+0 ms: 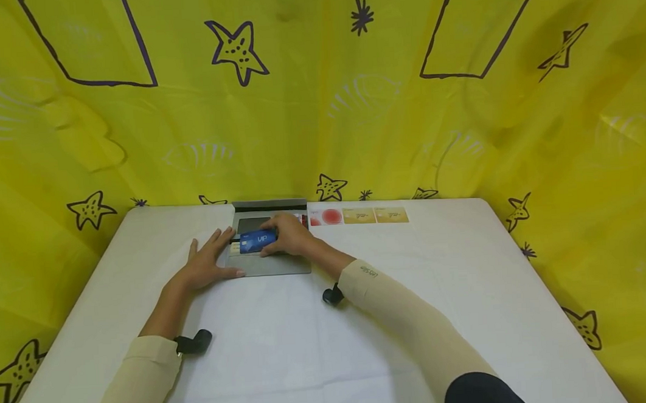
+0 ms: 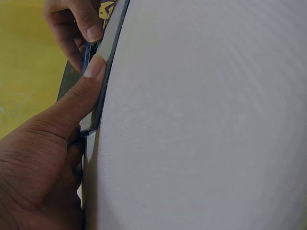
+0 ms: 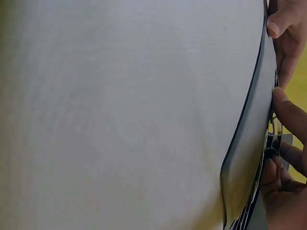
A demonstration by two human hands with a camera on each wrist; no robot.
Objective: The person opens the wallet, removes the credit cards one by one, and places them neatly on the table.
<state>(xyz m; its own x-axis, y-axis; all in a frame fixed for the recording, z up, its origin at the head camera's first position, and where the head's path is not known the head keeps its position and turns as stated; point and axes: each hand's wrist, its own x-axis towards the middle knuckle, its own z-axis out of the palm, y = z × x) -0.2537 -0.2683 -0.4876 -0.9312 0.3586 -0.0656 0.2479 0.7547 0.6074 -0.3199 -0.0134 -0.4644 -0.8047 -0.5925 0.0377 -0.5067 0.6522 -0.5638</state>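
Observation:
A grey wallet-like card holder (image 1: 277, 265) lies unfolded at the far side of the table. My right hand (image 1: 292, 235) pinches a blue bank card (image 1: 251, 242) by its right end, over the holder's card slots. A pale card edge shows under the blue one. My left hand (image 1: 205, 268) lies at the holder's left side with fingers spread and straight; its thumb (image 2: 91, 76) rests on the holder's near edge in the left wrist view. How deep the blue card sits in a slot is hidden by the right hand.
To the right of the holder lie a white card with a red disc (image 1: 326, 217) and two gold cards (image 1: 359, 216) in a row. A white cloth covers the table (image 1: 276, 350). Behind it hangs a yellow patterned curtain (image 1: 296, 117).

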